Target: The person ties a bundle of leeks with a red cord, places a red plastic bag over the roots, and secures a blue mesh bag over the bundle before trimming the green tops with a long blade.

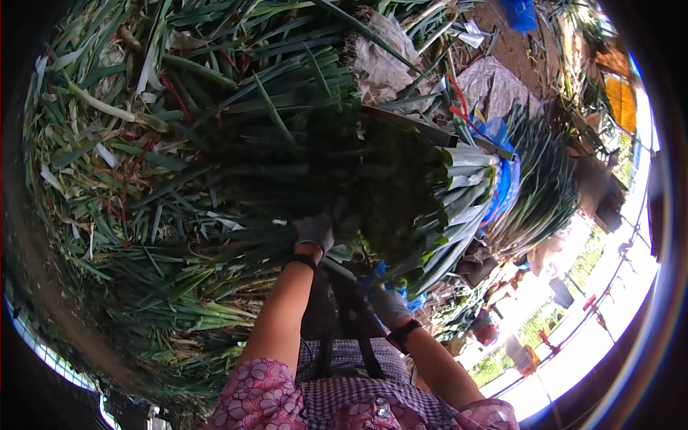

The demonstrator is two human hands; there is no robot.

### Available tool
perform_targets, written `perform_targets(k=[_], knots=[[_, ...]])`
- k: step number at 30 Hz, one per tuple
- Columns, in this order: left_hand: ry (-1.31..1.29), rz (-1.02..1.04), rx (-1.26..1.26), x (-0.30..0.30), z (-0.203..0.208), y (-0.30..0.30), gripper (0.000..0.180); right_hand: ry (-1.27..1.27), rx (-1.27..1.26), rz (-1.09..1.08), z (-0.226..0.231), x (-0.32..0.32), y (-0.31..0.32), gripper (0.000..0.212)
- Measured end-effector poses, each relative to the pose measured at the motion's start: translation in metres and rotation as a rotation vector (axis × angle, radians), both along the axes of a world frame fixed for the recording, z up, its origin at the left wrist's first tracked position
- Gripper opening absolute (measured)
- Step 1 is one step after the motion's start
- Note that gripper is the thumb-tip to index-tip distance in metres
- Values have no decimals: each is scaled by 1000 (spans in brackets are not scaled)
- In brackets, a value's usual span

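A large bundle of leeks [466, 175] lies across the middle, its leaf side deep in shadow and a blue plastic wrap [510, 175] around its right part. My left hand [314, 233], in a grey glove, reaches to the lower edge of dark green leaves; its fingers are lost in the shade. My right hand [389, 304], also gloved, is below the bundle, right beside a crumpled blue plastic strip [378, 270]. Shadow hides its fingertips, so I cannot make out a grip. A metal bar [416, 125] runs along the bundle's far side.
Loose leeks and trimmed leaves [143, 179] are heaped over the left and far side. Another leek bundle [541, 179] lies at the right. Pale sacks [387, 57] lie at the back, with a blue object [519, 14] beyond. Wire fencing [609, 279] borders the right.
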State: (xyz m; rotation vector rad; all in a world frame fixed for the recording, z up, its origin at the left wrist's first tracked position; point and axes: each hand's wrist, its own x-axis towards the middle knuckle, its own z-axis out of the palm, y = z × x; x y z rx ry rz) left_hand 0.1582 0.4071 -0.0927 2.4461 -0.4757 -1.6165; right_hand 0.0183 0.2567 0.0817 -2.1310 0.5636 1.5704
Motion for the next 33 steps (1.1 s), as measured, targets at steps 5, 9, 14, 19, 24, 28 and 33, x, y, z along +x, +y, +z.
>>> perform_targets(k=[5, 9, 14, 19, 24, 28, 33], knots=[[-731, -44, -123, 35, 14, -22, 42, 193, -31, -68, 63, -36, -46, 58], [-520, 315, -487, 65, 68, -39, 63, 198, -149, -163, 103, -74, -72, 55], [517, 796, -720, 61, 173, -83, 57, 79, -285, -1089, 151, -165, -86, 22], [482, 442, -457, 59, 214, -99, 39, -583, -392, -1491, 173, -144, -82, 17], [679, 604, -600, 46, 205, -97, 18, -802, -189, -696, 139, -88, -107, 40], [805, 939, -530, 37, 220, -82, 30, -947, -82, -383, 128, -36, -107, 42], [587, 885, -598, 22, 231, -89, 22, -839, -104, -193, 90, -26, -116, 43]])
